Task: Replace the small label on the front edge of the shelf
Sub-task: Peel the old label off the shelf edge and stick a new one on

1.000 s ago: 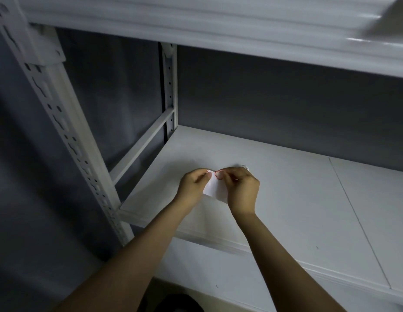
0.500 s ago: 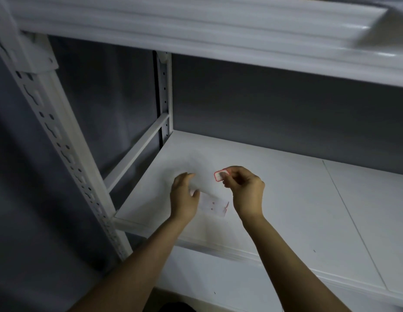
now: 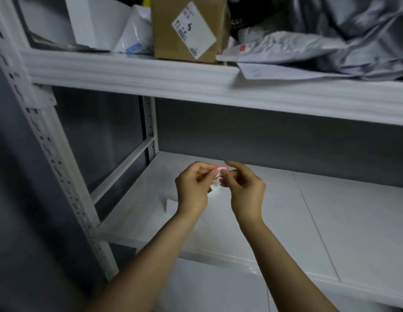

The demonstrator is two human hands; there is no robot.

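Head view: cardboard box (image 3: 173, 37) above the lower shelf (image 3: 331, 221), only "5" legible on its sticker. Small label (image 3: 221, 171), white with a red border, is over the lower shelf, long axis roughly left-right, print unreadable. Left hand (image 3: 192, 188) and right hand (image 3: 243, 190) both pinch it, fingertips hiding its lower edge.

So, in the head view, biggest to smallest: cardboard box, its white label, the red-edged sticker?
1. cardboard box, largest, though its top is cut off by the frame
2. white label stuck on it
3. red-edged sticker, smallest by far
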